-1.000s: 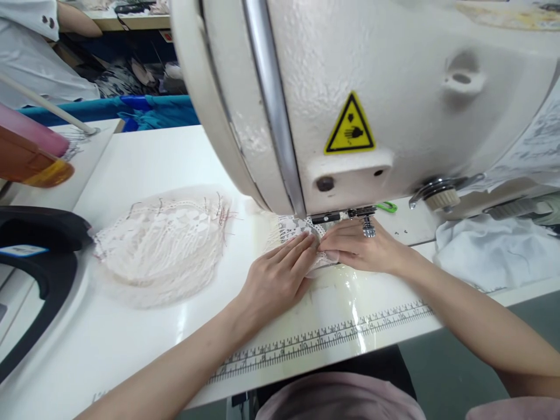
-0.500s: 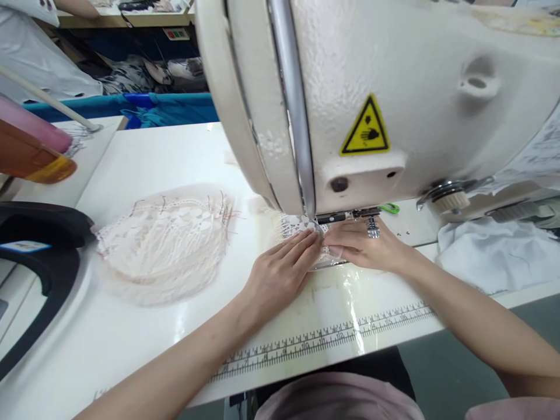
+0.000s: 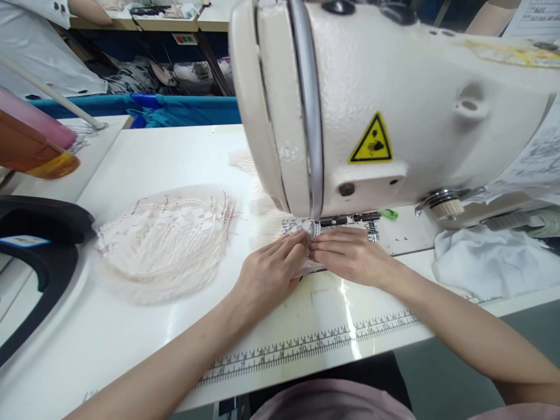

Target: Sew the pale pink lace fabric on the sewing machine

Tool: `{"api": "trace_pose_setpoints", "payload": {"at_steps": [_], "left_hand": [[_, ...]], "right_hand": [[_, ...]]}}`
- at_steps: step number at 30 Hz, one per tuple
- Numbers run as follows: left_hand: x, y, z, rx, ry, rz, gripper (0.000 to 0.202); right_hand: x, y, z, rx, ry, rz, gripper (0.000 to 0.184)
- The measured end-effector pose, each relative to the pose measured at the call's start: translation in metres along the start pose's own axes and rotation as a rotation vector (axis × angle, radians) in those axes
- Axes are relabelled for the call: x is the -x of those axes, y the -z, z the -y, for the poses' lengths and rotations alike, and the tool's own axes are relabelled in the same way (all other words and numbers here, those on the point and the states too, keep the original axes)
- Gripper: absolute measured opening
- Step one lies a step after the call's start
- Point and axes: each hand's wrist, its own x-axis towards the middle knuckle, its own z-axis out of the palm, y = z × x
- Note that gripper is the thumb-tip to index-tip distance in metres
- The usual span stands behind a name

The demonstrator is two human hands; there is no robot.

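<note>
My left hand (image 3: 269,271) and my right hand (image 3: 345,254) lie side by side on a small piece of white lace (image 3: 301,228) under the head of a cream sewing machine (image 3: 394,111). The fingers of both hands are stretched out flat and press the lace down onto the machine bed, fingertips almost touching. The presser foot (image 3: 371,228) stands just behind my right hand. Most of the lace piece is hidden under my fingers.
A stack of pale lace pieces (image 3: 164,242) lies on the white table (image 3: 144,157) to the left. A printed ruler (image 3: 315,344) runs along the front edge. White cloth (image 3: 490,259) sits at the right, a black part (image 3: 39,245) at the left. Another person's white sleeve (image 3: 39,52) shows at the back left.
Both hands have slid a little to the left with the lace, and my right hand now lies clear of the presser foot. The view has tilted up slightly.
</note>
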Motion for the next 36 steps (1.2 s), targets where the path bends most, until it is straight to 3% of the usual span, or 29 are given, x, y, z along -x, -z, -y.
{"api": "trace_pose_setpoints", "payload": {"at_steps": [10,22,36], "left_hand": [[-0.003,-0.003,0.0,-0.08,0.044,0.005,0.029],[-0.002,-0.008,0.001,-0.112,-0.004,0.008,0.038],[-0.003,-0.007,0.001,-0.116,-0.042,0.018,0.037]], "right_hand": [[0.0,-0.005,-0.003,0.067,-0.003,-0.036,0.022],[-0.005,0.006,-0.007,0.059,-0.016,-0.01,0.021],[-0.001,0.01,-0.012,0.169,-0.09,0.042,0.025]]}}
